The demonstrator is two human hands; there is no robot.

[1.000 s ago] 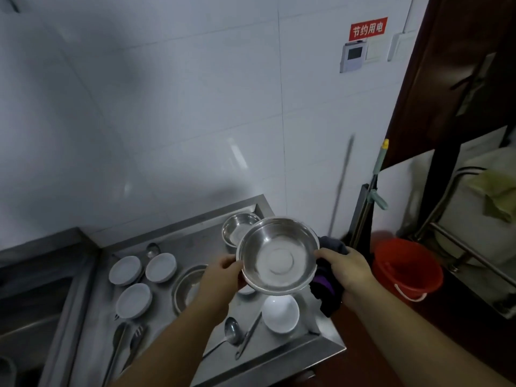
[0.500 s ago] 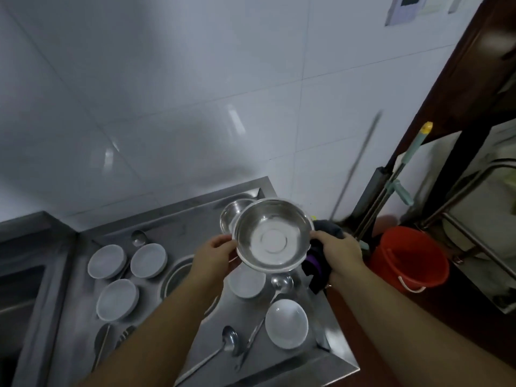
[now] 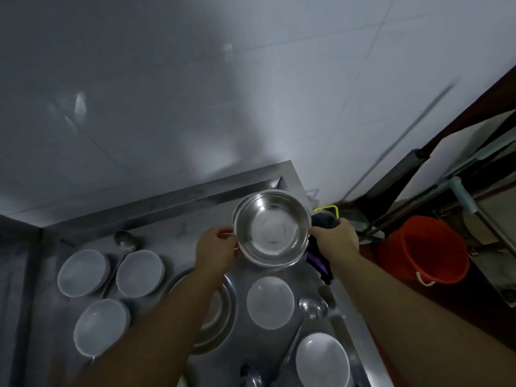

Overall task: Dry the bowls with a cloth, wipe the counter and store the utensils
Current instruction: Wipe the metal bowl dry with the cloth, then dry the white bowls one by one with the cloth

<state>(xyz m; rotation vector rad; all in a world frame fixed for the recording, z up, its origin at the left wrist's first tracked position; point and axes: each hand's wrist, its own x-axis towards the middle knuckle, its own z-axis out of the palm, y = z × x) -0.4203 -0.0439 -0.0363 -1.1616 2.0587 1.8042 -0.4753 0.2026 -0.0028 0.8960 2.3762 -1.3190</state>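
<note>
I am holding a steel bowl (image 3: 272,227) above the back right corner of the steel counter (image 3: 173,219), its mouth facing me. My left hand (image 3: 216,252) is pinching its left rim between curled fingers and thumb. My right hand (image 3: 333,240) is gripping the right rim, fingers wrapped round a dark cloth (image 3: 321,261) that is hanging down beside the bowl. Underneath, the counter is lying crowded: three white bowls (image 3: 83,272) are sitting together at the left, another white bowl (image 3: 270,301) is lying just below the steel one, and one more (image 3: 322,360) is sitting near the front edge. A larger steel basin (image 3: 220,314) is lying partly hidden under my left forearm. A ladle (image 3: 124,241) is resting by the back wall, a spoon (image 3: 312,305) just right of the middle white bowl. Off the counter's right end, an orange bucket (image 3: 421,250) is standing on the floor.
</note>
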